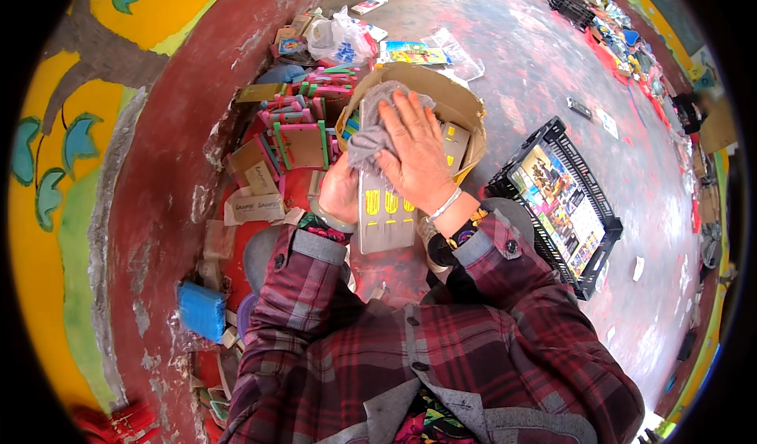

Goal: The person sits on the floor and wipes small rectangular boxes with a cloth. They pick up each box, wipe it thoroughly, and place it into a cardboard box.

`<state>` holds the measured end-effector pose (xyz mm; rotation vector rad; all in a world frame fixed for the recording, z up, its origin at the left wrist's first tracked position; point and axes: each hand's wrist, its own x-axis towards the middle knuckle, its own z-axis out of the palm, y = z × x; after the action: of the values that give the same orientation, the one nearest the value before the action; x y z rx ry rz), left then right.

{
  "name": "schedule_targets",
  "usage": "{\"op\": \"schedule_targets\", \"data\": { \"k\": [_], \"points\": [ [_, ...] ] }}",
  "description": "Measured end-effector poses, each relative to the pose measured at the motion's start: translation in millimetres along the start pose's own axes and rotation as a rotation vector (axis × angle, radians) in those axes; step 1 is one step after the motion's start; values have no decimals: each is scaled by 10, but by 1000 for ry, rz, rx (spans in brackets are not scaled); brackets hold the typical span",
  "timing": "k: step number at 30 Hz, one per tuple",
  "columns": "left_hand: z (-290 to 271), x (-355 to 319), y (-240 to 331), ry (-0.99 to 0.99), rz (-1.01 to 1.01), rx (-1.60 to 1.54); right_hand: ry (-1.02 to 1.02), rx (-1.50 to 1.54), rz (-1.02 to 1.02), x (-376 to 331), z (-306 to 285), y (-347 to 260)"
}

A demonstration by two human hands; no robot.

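plaid sleeves (pixel 441 341) | right hand (pixel 414 156) flat on grey cloth (pixel 377 124) | left hand (pixel 341 192) grips grey card (pixel 385 215)

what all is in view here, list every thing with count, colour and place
grey cloth: one, grey, under the right hand
flat card: one, grey with yellow marks, in the left hand
cardboard box: one, brown, open, behind the hands
black crate: one, holds printed sheets, right of the person
pink-and-green boards: several, stacked left of the box
plastic bag: one, white, far side
blue block: one, by the wall, lower left
left hand: grips the card
right hand: presses the cloth
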<state>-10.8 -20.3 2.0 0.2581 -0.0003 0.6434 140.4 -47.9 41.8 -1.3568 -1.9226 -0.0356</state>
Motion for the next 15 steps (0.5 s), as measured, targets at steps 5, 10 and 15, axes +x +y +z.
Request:
{"op": "schedule_targets", "data": {
  "k": [5,10,15],
  "points": [
    [-19,-33,-45,121,-138,166,137,67,42,68,-150,112],
    [51,-24,-85,83,-180,199,296,165,188,77,-138,172],
    [189,-3,-113,48,-259,168,437,257,473,114,-224,317]
  ]
}}
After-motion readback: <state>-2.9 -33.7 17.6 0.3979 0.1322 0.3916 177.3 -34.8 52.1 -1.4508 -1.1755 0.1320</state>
